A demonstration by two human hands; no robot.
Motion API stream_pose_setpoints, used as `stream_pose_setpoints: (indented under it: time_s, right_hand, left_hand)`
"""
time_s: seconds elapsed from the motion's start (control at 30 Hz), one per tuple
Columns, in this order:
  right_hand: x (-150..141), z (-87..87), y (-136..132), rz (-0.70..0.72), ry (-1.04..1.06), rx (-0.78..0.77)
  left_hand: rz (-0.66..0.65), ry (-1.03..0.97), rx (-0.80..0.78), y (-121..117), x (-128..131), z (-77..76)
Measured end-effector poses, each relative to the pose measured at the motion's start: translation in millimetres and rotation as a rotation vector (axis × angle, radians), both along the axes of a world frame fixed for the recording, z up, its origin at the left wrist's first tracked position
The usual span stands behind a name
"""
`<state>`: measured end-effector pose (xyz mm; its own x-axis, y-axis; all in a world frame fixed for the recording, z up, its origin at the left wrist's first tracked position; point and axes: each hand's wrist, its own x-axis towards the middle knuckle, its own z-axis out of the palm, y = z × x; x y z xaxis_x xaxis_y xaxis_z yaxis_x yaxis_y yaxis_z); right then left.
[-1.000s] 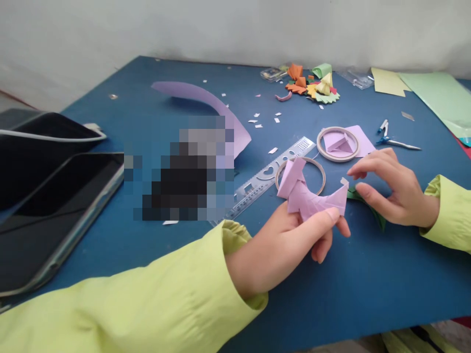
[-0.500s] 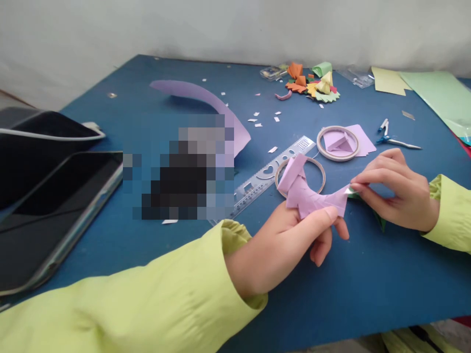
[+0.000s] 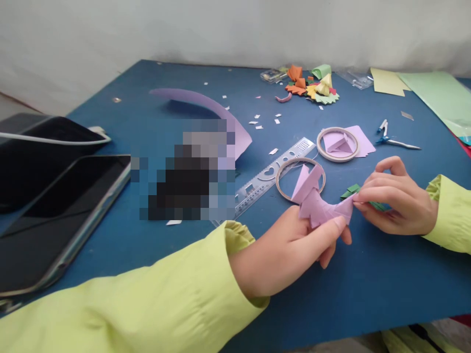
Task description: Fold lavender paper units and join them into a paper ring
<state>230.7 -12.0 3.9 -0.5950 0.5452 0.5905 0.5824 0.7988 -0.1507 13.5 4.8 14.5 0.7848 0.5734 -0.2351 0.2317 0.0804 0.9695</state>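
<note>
My left hand (image 3: 294,247) pinches a folded purple paper shape (image 3: 318,201) between thumb and fingers, just above the blue table (image 3: 147,108). My right hand (image 3: 395,198) is closed in a pinch on the right tip of the same purple shape. A green paper piece (image 3: 349,190) lies under my right hand, partly hidden. A tape ring (image 3: 283,172) lies on the table just behind the shape.
A clear stencil ruler (image 3: 270,171) lies left of the ring. Another tape ring (image 3: 337,143) rests on purple paper. A curled purple sheet (image 3: 206,105), coloured paper pieces (image 3: 312,86), a compass (image 3: 392,139), green sheets (image 3: 437,95) and a tablet (image 3: 55,215) are around.
My right hand closed from open fingers into a pinch on the shape's right tip. The purple shape turned and shifted a little right and down in my left hand.
</note>
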Motion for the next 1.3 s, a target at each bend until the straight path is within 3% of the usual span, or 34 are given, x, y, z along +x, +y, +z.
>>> stream_pose_setpoints:
  time_s: [0.1, 0.2, 0.3, 0.5, 0.57, 0.67, 0.73, 0.83, 0.9, 1.0, 1.1, 1.2, 1.3]
  right_hand:
    - [0, -2.3, -2, -0.076, 0.111, -0.033]
    - [0, -6.8, -2, -0.265, 0.256, -0.076]
    - [1, -9.7, 1, -0.403, 0.266, -0.175]
    - [3, -11.0, 9, -0.481, 0.165, -0.294]
    - [4, -12.0, 11, -0.513, 0.147, -0.334]
    - [6, -11.8, 12, -0.551, 0.113, -0.401]
    - [9, -9.2, 11, -0.568, 0.070, -0.443]
    - [14, -2.9, 5, -0.557, -0.006, -0.506]
    - [15, 0.2, 0, -0.529, -0.033, -0.535]
    - [13, 0.9, -7, -0.482, -0.023, -0.544]
    - [10, -1.5, -12, -0.452, 0.015, -0.553]
    - [9, -3.4, -15, -0.470, 0.052, -0.560]
    - [9, -3.9, -17, -0.467, 0.079, -0.570]
  left_hand:
    - [-0.013, 0.014, 0.021, 0, 1, -0.4]
    - [-0.027, 0.039, 0.043, 2, 2, 0.8]
    - [-0.034, 0.074, 0.096, 4, 2, 3.1]
    - [-0.054, 0.094, 0.513, -3, -5, -1.6]
    - [-0.020, 0.070, 0.791, -6, -8, -5.3]
    - [0.121, 0.084, 1.535, -5, -9, -7.5]
    - [0.148, 0.220, 1.847, 1, -9, -6.9]
    - [0.052, 0.428, 1.759, 12, -9, -6.1]
    - [0.018, 0.442, 1.699, 15, -9, -6.0]
    - [0.049, 0.380, 1.768, 9, -11, -4.5]
    - [0.088, 0.501, 1.856, -3, -12, -2.0]
    - [0.051, 0.644, 1.814, -13, -10, -2.3]
    - [-0.023, 0.539, 1.788, -17, -7, -5.3]
